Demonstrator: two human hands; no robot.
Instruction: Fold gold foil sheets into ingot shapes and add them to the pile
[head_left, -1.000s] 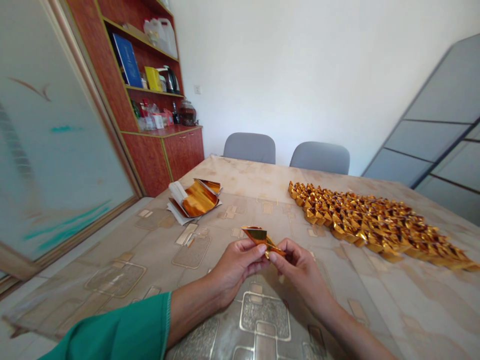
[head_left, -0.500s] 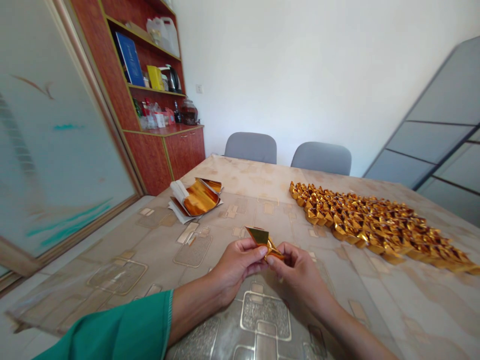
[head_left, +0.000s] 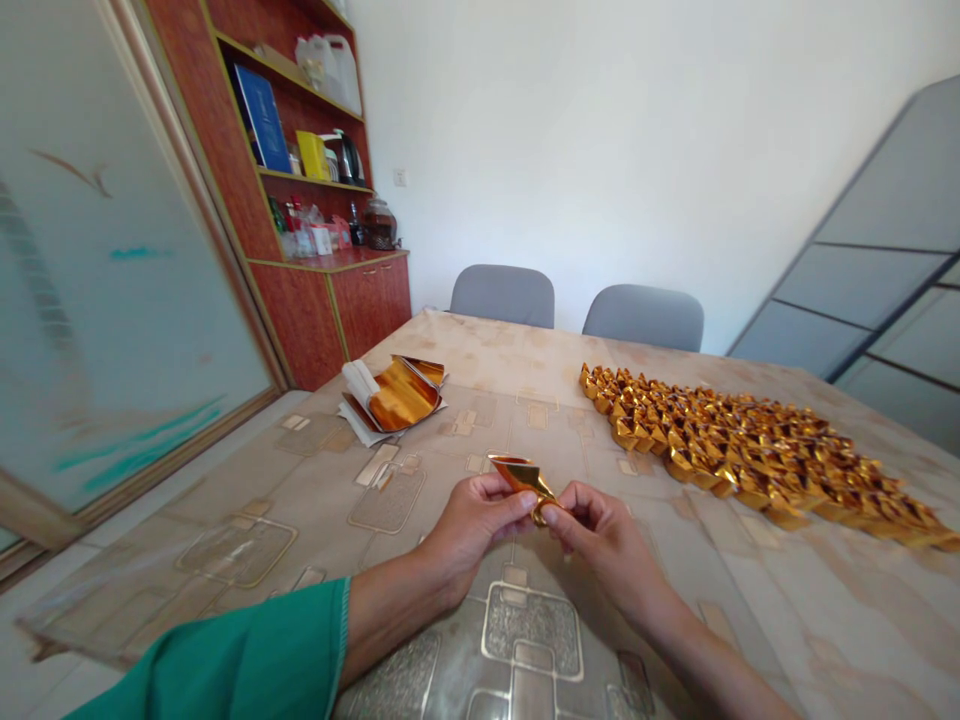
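Between both hands, above the table, is a piece of gold foil paper [head_left: 517, 472], partly folded, with a pointed flap standing up on its left. My left hand [head_left: 474, 520] pinches it from the left, thumb on the near side. From the right, my right hand [head_left: 592, 522] grips the other end, its thumb pressed on a fold. The fingers behind the paper are partly hidden. A large group of folded gold paper ingots [head_left: 735, 435] stands in close rows on the right of the table. Loose gold foil sheets [head_left: 405, 395] with white backing lie at the left.
A patterned cover lies over the table [head_left: 420, 600]. Two grey chairs [head_left: 502, 293] [head_left: 643, 315] stand along the far edge. Behind on the left is a red-brown cabinet [head_left: 300, 310] with bottles and a kettle; a frosted sliding door [head_left: 127, 300] is beside it.
The upright flap of the gold paper has tilted and its opening shows differently. My right fingers have shifted slightly on the fold. The ingots and loose sheets stay put.
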